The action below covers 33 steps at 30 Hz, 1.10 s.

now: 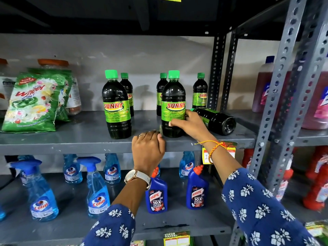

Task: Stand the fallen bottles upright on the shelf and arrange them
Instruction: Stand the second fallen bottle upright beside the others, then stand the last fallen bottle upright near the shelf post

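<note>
Dark bottles with green caps and green "Sunny" labels stand on the grey shelf [71, 139]. One is at the front left [116, 107], one at the front right [173, 96], and three are further back [126, 86] [161, 89] [199, 93]. A fallen bottle [218, 121] lies on its side at the right, base toward me, cap beside the front right bottle. My right hand [190, 126] wraps around the lower part of the front right bottle, thumb near the fallen bottle's cap. My left hand [148, 150] curls over the shelf's front edge.
Green detergent bags [33, 102] lean at the left of the shelf. A perforated metal post [276, 103] stands close on the right, with pink bottles [317, 103] beyond it. Blue spray bottles [96, 189] and toilet-cleaner bottles [156, 196] fill the shelf below.
</note>
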Each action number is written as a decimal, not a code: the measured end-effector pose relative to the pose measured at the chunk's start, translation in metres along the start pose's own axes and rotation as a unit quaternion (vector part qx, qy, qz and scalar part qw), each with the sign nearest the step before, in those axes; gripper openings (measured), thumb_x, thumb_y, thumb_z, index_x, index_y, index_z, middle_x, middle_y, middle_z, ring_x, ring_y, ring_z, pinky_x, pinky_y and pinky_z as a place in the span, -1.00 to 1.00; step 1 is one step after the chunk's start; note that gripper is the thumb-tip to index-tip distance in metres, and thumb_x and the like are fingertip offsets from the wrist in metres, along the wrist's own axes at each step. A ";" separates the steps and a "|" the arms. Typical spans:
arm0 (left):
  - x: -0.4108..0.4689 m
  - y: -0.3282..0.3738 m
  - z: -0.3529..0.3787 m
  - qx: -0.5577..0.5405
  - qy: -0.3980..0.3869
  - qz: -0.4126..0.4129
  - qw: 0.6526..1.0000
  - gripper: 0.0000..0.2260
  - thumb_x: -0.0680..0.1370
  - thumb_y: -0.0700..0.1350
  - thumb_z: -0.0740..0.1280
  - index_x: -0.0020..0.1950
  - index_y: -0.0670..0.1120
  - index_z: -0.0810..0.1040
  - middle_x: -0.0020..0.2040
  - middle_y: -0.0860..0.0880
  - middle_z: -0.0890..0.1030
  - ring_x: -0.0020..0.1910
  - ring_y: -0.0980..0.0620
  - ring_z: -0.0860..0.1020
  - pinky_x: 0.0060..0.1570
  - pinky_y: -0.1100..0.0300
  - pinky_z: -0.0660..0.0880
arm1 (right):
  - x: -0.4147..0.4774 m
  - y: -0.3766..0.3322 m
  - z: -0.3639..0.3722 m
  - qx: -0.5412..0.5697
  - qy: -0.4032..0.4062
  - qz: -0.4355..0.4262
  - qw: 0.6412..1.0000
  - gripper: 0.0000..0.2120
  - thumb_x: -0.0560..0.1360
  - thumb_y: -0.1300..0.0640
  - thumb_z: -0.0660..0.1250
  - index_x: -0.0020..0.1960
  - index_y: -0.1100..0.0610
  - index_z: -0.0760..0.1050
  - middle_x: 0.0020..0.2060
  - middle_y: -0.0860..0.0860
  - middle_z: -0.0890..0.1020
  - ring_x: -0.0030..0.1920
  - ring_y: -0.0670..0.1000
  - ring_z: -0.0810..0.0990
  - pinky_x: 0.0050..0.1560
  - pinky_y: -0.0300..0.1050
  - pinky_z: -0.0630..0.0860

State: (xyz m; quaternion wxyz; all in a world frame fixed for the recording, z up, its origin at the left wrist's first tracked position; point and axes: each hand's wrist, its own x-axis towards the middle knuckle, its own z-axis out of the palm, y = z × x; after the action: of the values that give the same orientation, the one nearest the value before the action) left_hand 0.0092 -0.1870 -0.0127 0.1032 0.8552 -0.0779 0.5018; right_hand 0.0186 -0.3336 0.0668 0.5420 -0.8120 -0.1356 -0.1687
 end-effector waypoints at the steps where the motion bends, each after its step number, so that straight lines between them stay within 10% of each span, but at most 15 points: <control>1: 0.000 0.000 -0.001 -0.001 -0.002 0.000 1.000 -0.69 0.52 -0.10 0.11 -0.20 -0.12 0.62 -0.24 -0.07 0.68 -0.29 -0.09 0.58 -0.25 0.07 0.32 | 0.000 0.000 0.000 0.001 -0.001 -0.002 1.000 -0.83 0.26 0.10 0.48 -0.25 -0.08 0.52 -0.05 0.01 0.70 0.02 -0.01 0.64 0.15 -0.05 0.53; 16: -0.002 0.003 -0.003 -0.050 0.024 -0.014 0.998 -0.67 0.55 -0.09 0.08 -0.01 -0.16 0.62 -0.02 -0.12 0.68 -0.12 -0.11 0.61 -0.15 0.05 0.40 | -0.004 -0.002 -0.009 0.010 -0.058 0.008 0.998 -0.65 0.28 -0.03 0.51 0.02 -0.04 0.53 0.00 -0.06 0.62 0.05 -0.07 0.59 0.21 -0.12 0.48; 19: -0.008 0.012 -0.011 -0.128 0.135 -0.014 0.982 -0.66 0.58 -0.12 0.06 0.12 -0.24 0.55 0.14 -0.21 0.59 0.11 -0.10 0.50 0.16 0.08 0.34 | 0.000 -0.013 -0.035 0.011 0.105 -0.013 0.994 -0.43 0.35 -0.18 0.41 0.20 0.17 0.46 -0.04 -0.01 0.60 -0.02 -0.06 0.57 -0.08 -0.35 0.44; 22: -0.014 0.050 -0.021 -0.193 0.108 0.163 0.962 -0.68 0.58 -0.10 0.07 0.03 -0.21 0.58 0.01 -0.19 0.63 0.02 -0.08 0.50 0.05 0.07 0.42 | 0.012 -0.021 -0.073 -0.098 0.249 -0.058 0.962 -0.63 0.42 -0.09 0.33 -0.16 0.25 0.57 -0.27 0.16 0.66 -0.17 0.12 0.64 -0.12 -0.12 0.54; 28: 0.019 0.117 -0.004 -0.136 -0.083 0.131 0.978 -0.64 0.57 -0.03 0.02 -0.12 -0.11 0.58 -0.20 -0.11 0.64 -0.23 -0.11 0.58 -0.28 0.09 0.48 | 0.040 -0.012 -0.074 -0.487 0.078 0.067 0.868 -0.48 0.32 -0.12 0.38 0.15 0.19 0.49 0.11 0.19 0.58 0.17 0.24 0.53 0.18 0.03 0.43; 33: 0.026 0.118 0.011 -0.057 -0.109 0.138 0.983 -0.67 0.56 -0.02 0.03 -0.07 -0.06 0.58 -0.20 -0.06 0.65 -0.24 -0.06 0.59 -0.23 0.15 0.46 | 0.048 0.017 -0.080 -0.480 0.028 0.121 0.869 -0.74 0.45 0.03 0.25 0.03 0.19 0.45 0.06 0.12 0.51 0.11 0.13 0.41 0.11 -0.04 0.34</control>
State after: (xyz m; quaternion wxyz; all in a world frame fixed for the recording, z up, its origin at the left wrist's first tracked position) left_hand 0.0029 -0.3049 0.0168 0.0723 0.8785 -0.2341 0.4101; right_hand 0.0589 -0.4120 0.1014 0.1056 -0.9770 0.0764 -0.1687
